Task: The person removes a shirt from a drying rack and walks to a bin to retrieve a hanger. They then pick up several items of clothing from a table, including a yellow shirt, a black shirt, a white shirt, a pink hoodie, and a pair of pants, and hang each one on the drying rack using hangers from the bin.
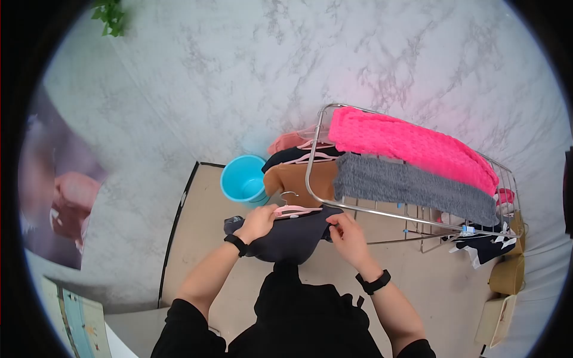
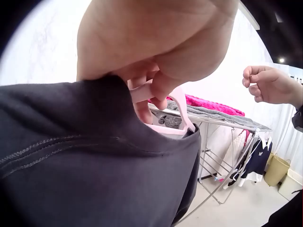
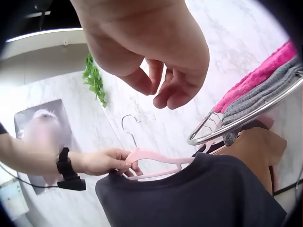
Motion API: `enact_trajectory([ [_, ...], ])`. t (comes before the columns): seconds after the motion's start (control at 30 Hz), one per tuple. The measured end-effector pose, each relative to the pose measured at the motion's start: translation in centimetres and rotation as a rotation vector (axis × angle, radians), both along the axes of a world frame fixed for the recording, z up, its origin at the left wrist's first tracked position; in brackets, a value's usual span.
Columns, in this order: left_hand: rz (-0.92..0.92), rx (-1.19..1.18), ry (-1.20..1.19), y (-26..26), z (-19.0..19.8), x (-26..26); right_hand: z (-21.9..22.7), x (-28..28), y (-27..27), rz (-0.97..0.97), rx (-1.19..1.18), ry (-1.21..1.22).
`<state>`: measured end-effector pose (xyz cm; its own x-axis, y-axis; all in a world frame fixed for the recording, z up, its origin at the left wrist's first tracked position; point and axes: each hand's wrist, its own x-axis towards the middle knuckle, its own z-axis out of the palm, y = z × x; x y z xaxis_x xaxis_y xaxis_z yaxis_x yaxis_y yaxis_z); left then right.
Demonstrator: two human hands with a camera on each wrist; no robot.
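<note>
A dark grey shirt (image 1: 285, 237) hangs on a pink clothes hanger (image 3: 150, 156) with a metal hook. My left hand (image 1: 258, 222) grips one arm of this hanger at the shirt's neckline, fingers curled round the pink plastic in the left wrist view. Over the opposite shoulder of the shirt is my right hand (image 1: 350, 240). Its fingers are loosely bent and hold nothing; in the right wrist view this hand (image 3: 156, 61) stands apart from the cloth. The hanger's hook (image 3: 128, 130) points up, free of any rail.
A metal drying rack (image 1: 388, 213) stands ahead to the right, bearing a pink towel (image 1: 412, 140) and a grey one (image 1: 412, 185). On its near end hang a brown garment (image 1: 310, 179) and darker ones. A blue bucket (image 1: 243, 182) stands left of it; baskets (image 1: 506, 274) are far right.
</note>
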<state>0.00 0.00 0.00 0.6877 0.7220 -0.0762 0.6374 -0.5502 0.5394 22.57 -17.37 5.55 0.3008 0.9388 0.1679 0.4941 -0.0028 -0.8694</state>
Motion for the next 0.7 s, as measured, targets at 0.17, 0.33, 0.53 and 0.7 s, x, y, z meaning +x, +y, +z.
enact_trajectory([
  [0.17,-0.164,-0.145,-0.126,10.1,-3.8,1.8,-2.3,-1.6,10.9,-0.109,-0.032,-0.058],
  [0.33,-0.248,-0.253,-0.218,14.9,-5.6,6.8,-3.2,-0.8,17.9,-0.200,-0.126,-0.167],
  [0.53,-0.267,-0.284,-0.241,16.7,-9.8,10.7,-6.2,0.4,20.2,-0.316,-0.249,-0.185],
  [0.7,-0.313,-0.371,-0.167,17.3,-11.5,12.3,-5.7,1.0,20.7,-0.351,-0.366,-0.106],
])
